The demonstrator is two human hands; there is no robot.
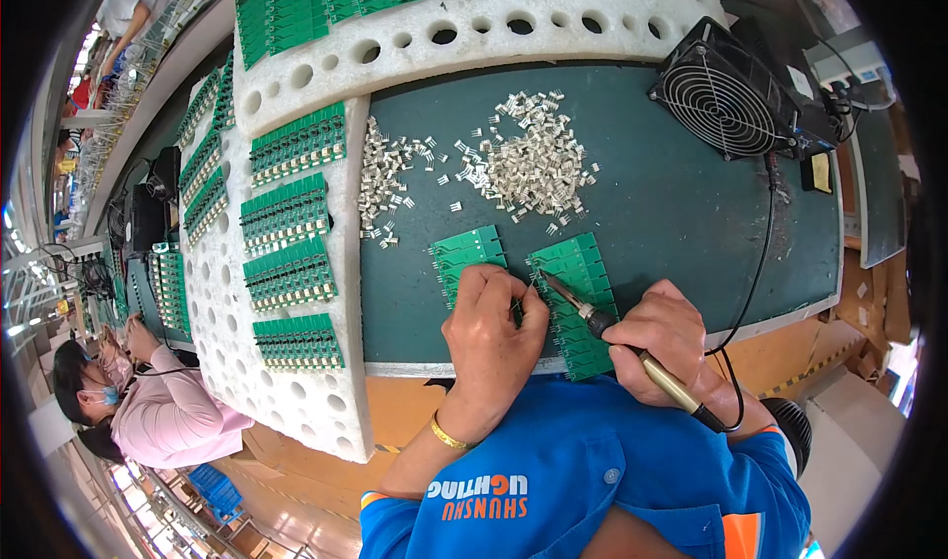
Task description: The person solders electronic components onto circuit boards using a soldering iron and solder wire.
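Observation:
Two green circuit-board panels, one at left and one at right, lie on the dark green mat. My left hand rests over the lower end of the left panel, fingers curled and pinched together; what they hold is hidden. My right hand grips a soldering iron, its tip over the upper left part of the right panel. Beyond the boards lie two loose piles of small white connectors.
White perforated foam trays with populated boards stand at left, another foam slab across the back. A black fan with cables sits back right. A co-worker in a pink top sits at far left; another person stands at upper left.

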